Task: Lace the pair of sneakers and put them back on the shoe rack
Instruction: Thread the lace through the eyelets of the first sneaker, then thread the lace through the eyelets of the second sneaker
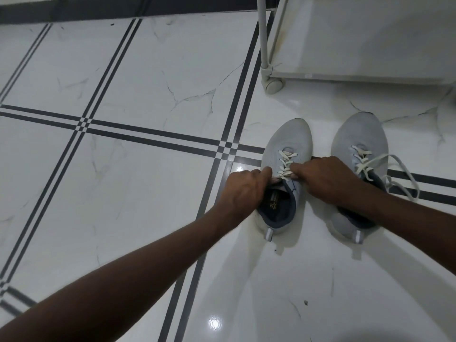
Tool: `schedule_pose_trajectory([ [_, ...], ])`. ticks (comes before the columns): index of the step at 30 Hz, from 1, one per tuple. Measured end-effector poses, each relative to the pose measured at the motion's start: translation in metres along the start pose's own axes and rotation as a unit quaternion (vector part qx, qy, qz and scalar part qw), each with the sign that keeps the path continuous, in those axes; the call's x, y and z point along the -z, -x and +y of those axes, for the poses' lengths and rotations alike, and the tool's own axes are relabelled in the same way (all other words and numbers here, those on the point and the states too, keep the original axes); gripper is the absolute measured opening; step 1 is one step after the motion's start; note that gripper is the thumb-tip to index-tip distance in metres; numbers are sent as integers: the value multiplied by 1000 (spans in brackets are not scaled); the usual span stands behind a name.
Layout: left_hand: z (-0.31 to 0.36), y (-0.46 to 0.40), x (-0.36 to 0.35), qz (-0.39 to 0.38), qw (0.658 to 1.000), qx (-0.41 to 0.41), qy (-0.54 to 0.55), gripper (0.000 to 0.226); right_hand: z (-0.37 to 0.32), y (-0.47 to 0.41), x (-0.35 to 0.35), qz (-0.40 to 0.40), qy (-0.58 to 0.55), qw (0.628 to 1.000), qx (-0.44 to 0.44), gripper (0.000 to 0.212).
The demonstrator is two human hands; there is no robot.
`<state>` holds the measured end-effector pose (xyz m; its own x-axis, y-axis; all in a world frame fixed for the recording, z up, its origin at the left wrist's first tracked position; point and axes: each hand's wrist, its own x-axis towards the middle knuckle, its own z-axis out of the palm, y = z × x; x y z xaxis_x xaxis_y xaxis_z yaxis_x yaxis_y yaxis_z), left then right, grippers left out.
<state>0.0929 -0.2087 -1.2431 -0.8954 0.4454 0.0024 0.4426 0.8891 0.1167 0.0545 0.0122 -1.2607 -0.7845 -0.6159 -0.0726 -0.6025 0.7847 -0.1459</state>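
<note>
Two light grey sneakers with dark collars stand side by side on the floor, toes pointing away from me. The left sneaker (287, 144) has a cream lace (286, 166) crossed through its eyelets. My left hand (243, 188) and my right hand (323, 178) both pinch that lace at the top of the tongue, one on each side. The right sneaker (357, 137) is partly under my right forearm. Its own lace (402, 169) hangs loose and untied over its right side onto the floor.
A white shoe rack (345, 76) on small castor wheels (272, 86) stands just beyond the sneakers at the upper right. The floor (123, 82) is glossy white marble tile with dark double stripes. A dark skirting runs along the top edge.
</note>
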Motion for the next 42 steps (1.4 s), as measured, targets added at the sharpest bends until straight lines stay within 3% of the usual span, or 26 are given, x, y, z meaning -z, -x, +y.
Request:
schedule_pose_trajectory([
  [2, -9, 1, 2, -23, 999, -16, -15, 20, 1, 1, 0, 12, -19, 1000, 15, 42],
  [4, -10, 3, 3, -40, 999, -12, -18, 23, 2, 1, 0, 14, -31, 999, 24, 49],
  [11, -10, 14, 7, -72, 997, -1, -7, 30, -4, -4, 17, 8, -29, 998, 54, 49],
  [14, -15, 20, 7, -70, 997, 22, 5, 40, -3, -8, 34, 6, 21, 996, 88, 55],
  [17, -24, 14, 19, -59, 997, 53, -8, 49, 10, -2, 50, 7, 78, 992, 95, 44],
  [21, -9, -28, 44, -12, 1000, -6, 4, 45, 47, 27, 74, -1, 12, 1000, 17, 41],
  [27, 68, -96, 45, -67, 979, -186, 54, 40, 87, 100, 85, 26, -129, 975, -180, 18],
  [32, 109, -115, 20, -50, 942, -329, 34, 47, 74, 126, 52, 45, -193, 956, -216, 15],
  [35, 110, -118, 9, -37, 933, -358, -18, 54, 71, 127, 38, 48, -214, 956, -197, 9],
  [38, 103, -125, 4, -15, 934, -351, -68, 24, 74, 128, 33, 66, -215, 948, -225, 2],
  [40, 100, -128, 4, 0, 935, -348, -68, 13, 75, 127, 34, 62, -250, 925, -278, 8],
  [42, 100, -127, 6, -10, 942, -333, -47, 16, 76, 128, 39, 46, -329, 881, -337, 13],
])
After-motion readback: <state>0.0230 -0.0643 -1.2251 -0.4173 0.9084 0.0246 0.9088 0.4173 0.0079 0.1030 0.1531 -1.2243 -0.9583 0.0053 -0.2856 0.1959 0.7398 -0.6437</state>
